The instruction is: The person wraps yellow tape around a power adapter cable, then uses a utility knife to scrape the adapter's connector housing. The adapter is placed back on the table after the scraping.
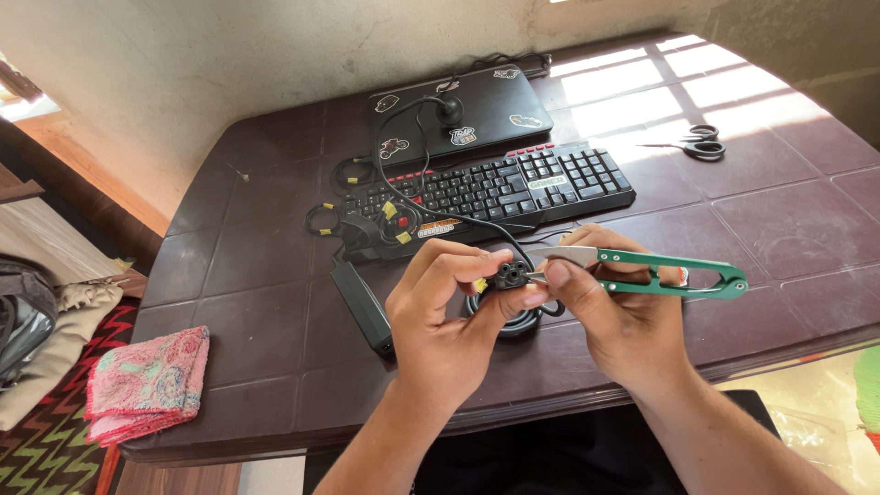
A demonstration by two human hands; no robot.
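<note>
A small black plug point(512, 273) with several round holes in its face is pinched between the thumb and fingers of the left hand point(446, 323), held up above the near edge of the dark brown counter point(788, 229). The plug's black cable point(431, 213) runs back across the counter towards the closed laptop point(467, 112), and a coil of it lies just under the hands. A pair of green-handled thread snips point(655, 273) is gripped in the right hand point(619, 312), the fingers closed around the handles and the thumb pressed on the upper one; the metal blades point left and their tips are touching, or almost touching, the plug. Whether the blades are closed at the tip cannot be told.

Behind the hands a black keyboard point(513, 183) with some red keys is set on the counter, and the laptop, covered with stickers, is lying behind it near the wall. A black power brick point(364, 307) rests just left of the left hand. Small coiled cables with yellow ties point(323, 220) are seen beside the keyboard's left end. A pair of scissors point(697, 144) lies well apart in the sunlit far right part of the counter. A folded pink patterned cloth point(147, 383) is placed at the near left corner.
</note>
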